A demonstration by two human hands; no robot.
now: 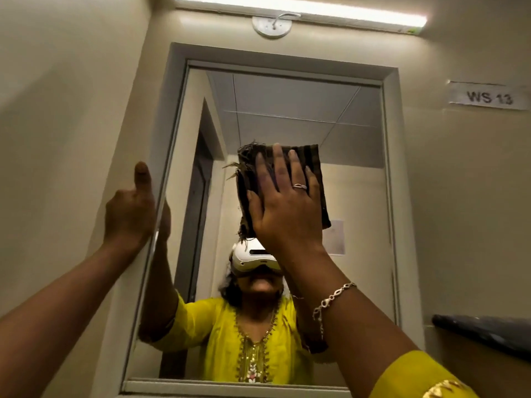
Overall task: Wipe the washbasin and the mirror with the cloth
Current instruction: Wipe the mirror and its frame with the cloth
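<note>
A tall mirror (353, 196) in a grey frame fills the wall ahead. My right hand (284, 202) lies flat, fingers spread, pressing a folded dark brown cloth (316, 173) with a frayed left edge against the middle of the glass. My left hand (130, 211) grips the left side of the mirror frame, thumb pointing up. The glass reflects a person in a yellow top wearing a white headset. The washbasin is out of view.
A lit tube light (301, 8) runs above the mirror, with a round white fitting (271, 25) under it. A label reading WS 13 (490, 96) is stuck on the right wall. A dark ledge (485, 330) juts in at the lower right.
</note>
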